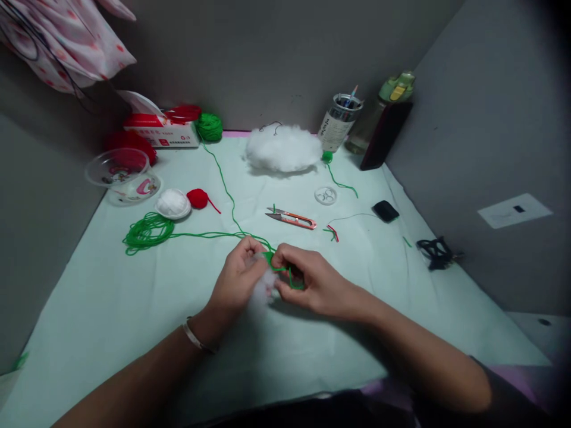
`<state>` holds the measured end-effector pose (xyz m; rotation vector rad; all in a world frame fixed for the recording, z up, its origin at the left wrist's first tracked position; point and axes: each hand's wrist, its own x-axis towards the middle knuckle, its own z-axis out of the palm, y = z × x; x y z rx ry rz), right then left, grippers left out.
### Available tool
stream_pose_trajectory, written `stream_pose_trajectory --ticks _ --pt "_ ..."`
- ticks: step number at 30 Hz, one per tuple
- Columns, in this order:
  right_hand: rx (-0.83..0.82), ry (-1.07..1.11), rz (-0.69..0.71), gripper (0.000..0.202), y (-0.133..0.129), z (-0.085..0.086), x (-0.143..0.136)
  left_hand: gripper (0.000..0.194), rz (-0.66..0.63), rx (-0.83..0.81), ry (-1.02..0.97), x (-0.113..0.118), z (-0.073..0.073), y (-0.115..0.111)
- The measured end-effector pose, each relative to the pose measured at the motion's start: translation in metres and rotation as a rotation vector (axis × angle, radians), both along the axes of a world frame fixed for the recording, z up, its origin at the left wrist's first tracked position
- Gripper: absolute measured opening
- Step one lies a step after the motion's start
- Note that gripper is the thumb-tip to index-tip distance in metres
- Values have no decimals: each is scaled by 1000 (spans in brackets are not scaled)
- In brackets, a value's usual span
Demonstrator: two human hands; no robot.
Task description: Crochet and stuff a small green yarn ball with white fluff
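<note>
Near the middle of the table, my left hand [236,278] pinches a small green yarn piece [268,257]. A tuft of white fluffy stuffing [263,288] shows below that piece, between the hands, partly blurred. On the other side my right hand [314,280] has its fingers curled at the piece's edge, with a strand of green yarn [292,280] looped across them. Whether a hook or needle is in the right fingers cannot be seen. From the piece, yarn runs back to a loose green coil [149,233] and a green ball [209,127].
Orange thread snips [295,220] lie beyond the hands, beside yarn scraps [332,233]. A stuffing heap [285,150], pen can [336,125] and bottle [363,128] stand at the back. White [173,204] and red yarn balls [197,198] and a clear tub [118,169] are left.
</note>
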<state>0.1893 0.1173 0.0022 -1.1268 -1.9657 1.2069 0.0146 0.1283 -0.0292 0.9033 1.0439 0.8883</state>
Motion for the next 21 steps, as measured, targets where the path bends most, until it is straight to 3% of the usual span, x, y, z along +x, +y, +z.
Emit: stream_pose_trajectory --ticks 2,5,10,17,21 --pt "38 -1 -62 16 1 -4 -1 23 -69 -110 -64 2 3 -2" --pt "-31 39 -195 23 5 -7 -1 29 -112 -165 -119 3 10 -4" --pt "-39 46 -297 25 10 -6 1 30 -29 -227 -272 2 18 -2" --pt "-133 98 -275 24 10 -4 5 40 -117 -213 -261 -3 9 2" --pt "-253 153 -130 15 9 4 8 33 -108 -156 -218 -3 3 3"
